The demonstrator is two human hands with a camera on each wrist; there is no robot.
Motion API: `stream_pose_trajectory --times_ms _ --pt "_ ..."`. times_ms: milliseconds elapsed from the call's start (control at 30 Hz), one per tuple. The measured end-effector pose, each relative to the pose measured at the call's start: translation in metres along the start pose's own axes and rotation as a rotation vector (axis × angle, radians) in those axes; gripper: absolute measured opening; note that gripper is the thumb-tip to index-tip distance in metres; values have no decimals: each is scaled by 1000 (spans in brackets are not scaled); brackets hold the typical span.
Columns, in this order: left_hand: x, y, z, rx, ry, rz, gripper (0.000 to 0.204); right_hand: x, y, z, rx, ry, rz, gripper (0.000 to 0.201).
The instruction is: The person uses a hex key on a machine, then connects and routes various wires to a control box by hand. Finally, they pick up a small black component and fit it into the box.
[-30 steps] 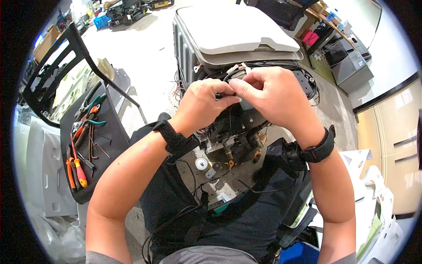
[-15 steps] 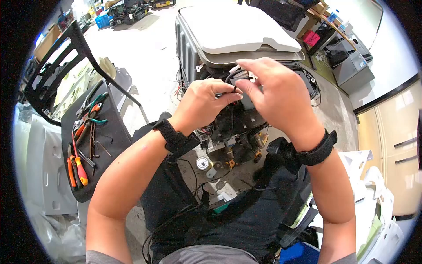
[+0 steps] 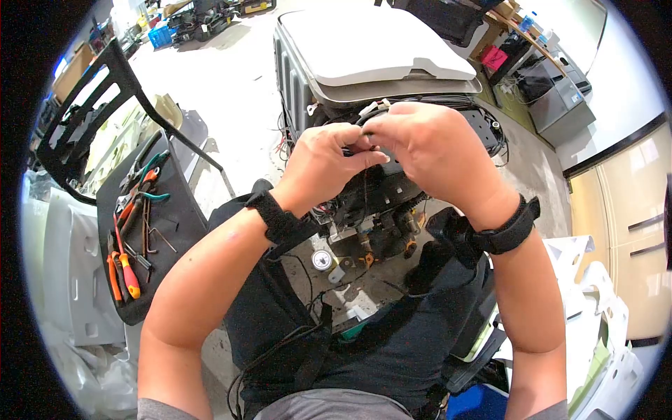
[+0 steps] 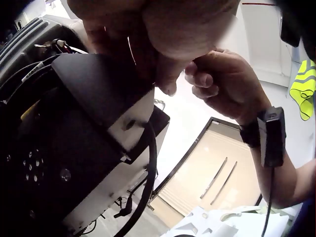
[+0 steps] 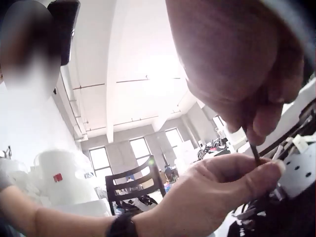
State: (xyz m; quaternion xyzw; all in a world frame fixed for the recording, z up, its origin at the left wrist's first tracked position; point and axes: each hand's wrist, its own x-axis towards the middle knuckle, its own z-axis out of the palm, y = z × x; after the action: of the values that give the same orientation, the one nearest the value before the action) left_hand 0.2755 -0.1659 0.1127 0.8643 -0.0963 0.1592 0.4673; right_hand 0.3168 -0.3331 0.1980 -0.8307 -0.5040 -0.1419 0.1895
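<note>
"Where's the wire (image 5: 253, 149)?"

"Between twelve and one o'clock from the head view's centre. The left hand (image 3: 325, 157) pinches it; the right hand (image 3: 430, 143) has it too, just shy of twelve o'clock from the left in the right wrist view."

"What could go wrong?"

"I'd guess a slipping grip drops it onto the dark machine (image 3: 381, 192) at six o'clock, or uneven twisting kinks it."

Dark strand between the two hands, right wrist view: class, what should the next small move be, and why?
Probably the right hand should slide its grip slightly along the dark strand, away from the left hand. The left hand pinches the strand and could anchor it, and only a short length shows between the hands.
</note>
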Motion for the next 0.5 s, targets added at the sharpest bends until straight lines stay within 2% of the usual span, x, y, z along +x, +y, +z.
stream_pose_trajectory --times_ms 33,133,200,267,333,367,433,467,500 --pt "0 1 -1 -1 -1 2 19 0 0 -2 -72 -53 -118 13" --pt "-1 -2 -3 -5 -9 84 20 -2 1 -1 -80 -52 -116 24" --pt "-1 -9 -1 -69 52 272 18 -5 4 3 -27 -13 -124 25" --pt "-4 -10 -4 -43 44 236 18 -6 4 10 33 27 -133 26" --pt "-4 -6 -6 -21 37 204 18 -8 0 15 48 164 -88 25" --pt "-2 -5 -6 -22 27 138 17 -8 -2 12 48 163 -88 25" --pt "0 -3 -4 -23 18 71 17 -6 -8 4 76 153 112 20" --pt "0 -3 -3 -48 22 30 17 -6 -9 3 77 153 112 20" --pt "1 -3 -1 -72 26 -11 17 -6 -10 3 111 172 191 19"
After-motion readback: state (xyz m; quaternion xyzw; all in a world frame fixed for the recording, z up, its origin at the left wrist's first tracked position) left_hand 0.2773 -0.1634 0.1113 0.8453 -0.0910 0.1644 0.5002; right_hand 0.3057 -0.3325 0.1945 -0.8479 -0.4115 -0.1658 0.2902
